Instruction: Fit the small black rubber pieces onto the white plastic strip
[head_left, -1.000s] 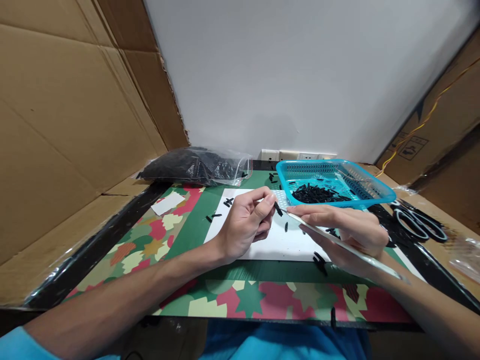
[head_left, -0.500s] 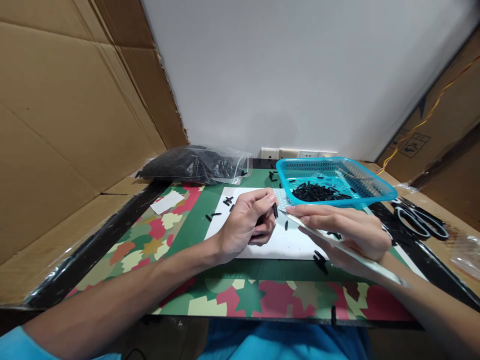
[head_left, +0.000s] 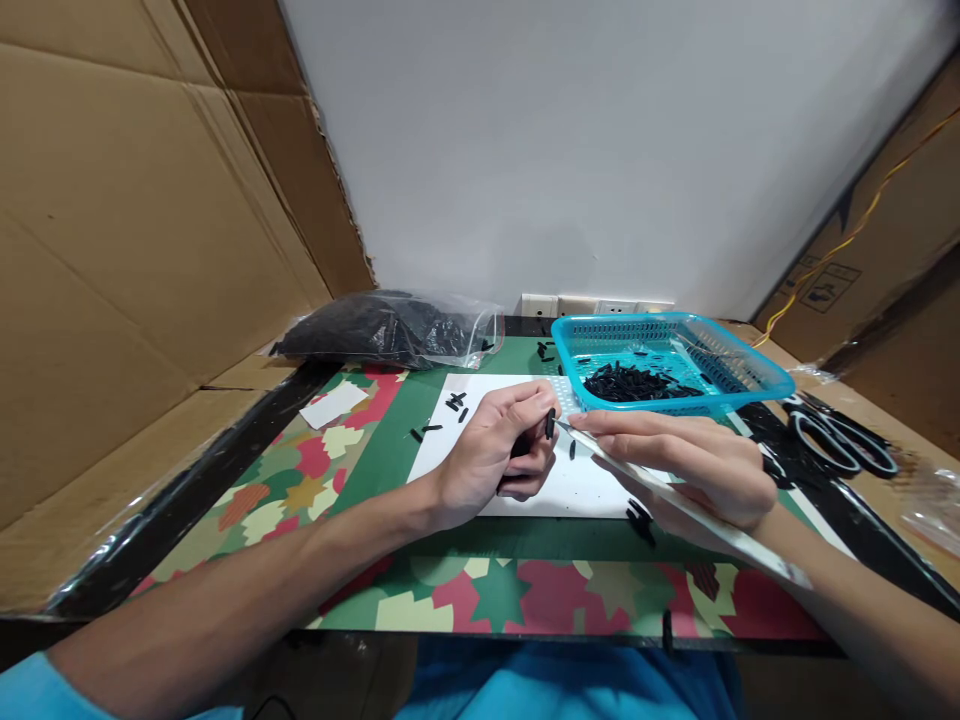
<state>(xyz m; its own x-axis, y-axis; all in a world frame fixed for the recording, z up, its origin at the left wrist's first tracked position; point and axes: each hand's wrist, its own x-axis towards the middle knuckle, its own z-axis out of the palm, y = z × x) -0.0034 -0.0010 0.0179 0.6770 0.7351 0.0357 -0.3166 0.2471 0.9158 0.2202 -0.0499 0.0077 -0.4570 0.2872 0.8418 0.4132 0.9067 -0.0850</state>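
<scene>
While left hand [head_left: 504, 440] grip pinches small black piece [head_left: 550, 424], right hand [head_left: 697, 462] grip clamps slim white tool [head_left: 705, 515] pointed at piece.

A short black piece [head_left: 550, 424] stands near-upright beside a slanting, pointed white tool [head_left: 694, 507].

We list one left hand [head_left: 510, 440], one right hand [head_left: 697, 455], one slim white tool [head_left: 750, 545], one blue basket [head_left: 679, 406], one plastic bag [head_left: 397, 330] and one small white card [head_left: 333, 405]. Black pieces [head_left: 634, 382], heaped in the basket, we find too many to count.
</scene>
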